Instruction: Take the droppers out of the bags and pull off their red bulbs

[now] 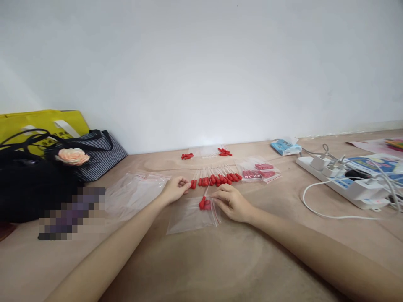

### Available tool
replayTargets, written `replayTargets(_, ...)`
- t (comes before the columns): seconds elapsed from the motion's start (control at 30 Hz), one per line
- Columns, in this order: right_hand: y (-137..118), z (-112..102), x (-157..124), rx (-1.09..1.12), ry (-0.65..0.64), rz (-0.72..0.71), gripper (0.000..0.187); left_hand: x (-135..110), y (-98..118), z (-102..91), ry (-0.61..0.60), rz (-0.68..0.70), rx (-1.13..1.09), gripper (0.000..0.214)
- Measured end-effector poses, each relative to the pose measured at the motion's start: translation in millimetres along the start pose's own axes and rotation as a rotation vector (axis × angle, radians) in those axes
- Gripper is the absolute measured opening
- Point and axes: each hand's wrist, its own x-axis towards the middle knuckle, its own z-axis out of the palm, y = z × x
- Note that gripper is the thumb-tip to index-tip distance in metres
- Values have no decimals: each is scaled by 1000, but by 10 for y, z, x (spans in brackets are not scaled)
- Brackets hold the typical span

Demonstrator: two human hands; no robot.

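Note:
A row of droppers with red rubber bulbs and thin pale stems lies on the table, stems pointing toward the wall. At the row's left end, my left hand has its fingers closed at the bulb of a dropper. Nearer to me lies a clear zip bag. One dropper rests over it, its bulb toward me, with another red bulb beside it. My right hand bends its fingers at the bag's zip edge, close to that dropper's stem; its exact grip is partly hidden.
Clear bags lie at left, and a bag of red bulbs at right. More red-ended pieces lie near the wall. A power strip with cables, a blue tissue pack, and a striped bag flank the area.

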Motion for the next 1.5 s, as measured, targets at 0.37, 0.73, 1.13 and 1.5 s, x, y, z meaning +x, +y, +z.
replayTargets(0.37,-222,18,477,-345,-506,-154,22,-204,-91,-2,-79,156,-38,32)
replayTargets(0.73,-121,-72,482,-429,-295,-311,18,-220,-210,45,-25,236,-30,27)
replayTargets(1.13,311,301,873,-348,-329,-52,33,-266,-197,40,-49,270,22,27)
replayTargets(1.5,345,-99,239,-58,27,40,34,-636,145,63,-142,608,546,20)
